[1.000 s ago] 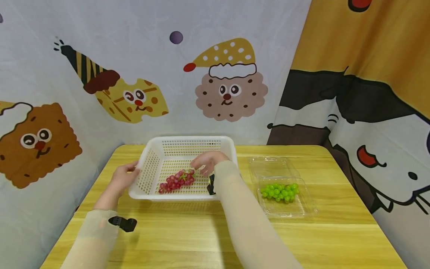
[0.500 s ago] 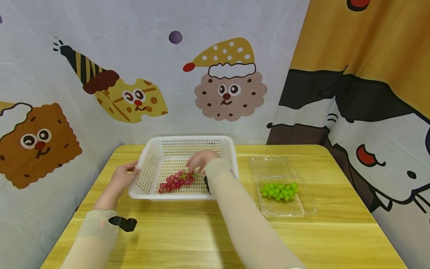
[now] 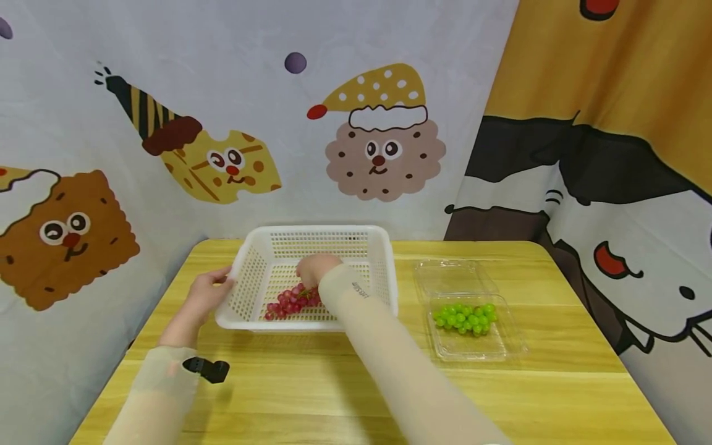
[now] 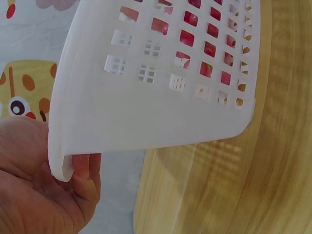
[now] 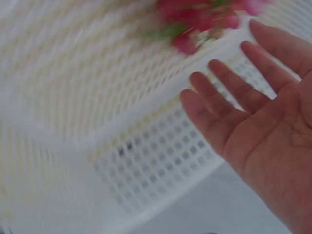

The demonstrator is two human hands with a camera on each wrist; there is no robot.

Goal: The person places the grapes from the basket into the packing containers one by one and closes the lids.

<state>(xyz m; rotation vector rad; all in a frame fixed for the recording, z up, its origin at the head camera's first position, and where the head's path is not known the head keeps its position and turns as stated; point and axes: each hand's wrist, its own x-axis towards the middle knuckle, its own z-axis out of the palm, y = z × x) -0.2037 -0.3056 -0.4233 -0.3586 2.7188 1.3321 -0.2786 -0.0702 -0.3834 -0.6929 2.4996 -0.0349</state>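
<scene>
A white plastic basket (image 3: 253, 269) with perforated walls stands on the table, a bunch of red grapes (image 3: 289, 303) lying inside toward its front. My left hand (image 3: 204, 293) holds the basket's left rim; the left wrist view shows the fingers of that hand (image 4: 44, 190) curled round the rim's edge. Inside the basket, my right hand (image 3: 318, 270) hovers over the stem end of the red grapes, partly covering them in the head view. In the right wrist view its fingers (image 5: 224, 90) are spread and relaxed beside the blurred grapes (image 5: 200, 17), holding nothing.
To the right of the basket, a clear plastic clamshell box (image 3: 445, 354) lies with its lid folded back. Green grapes (image 3: 466, 319) sit in its near half. A printed cartoon curtain (image 3: 222, 80) hangs behind the wooden table (image 3: 278, 395).
My right hand has moved left and lower inside the basket, from beside the red grapes to over their stem end. The left hand stays on the rim.
</scene>
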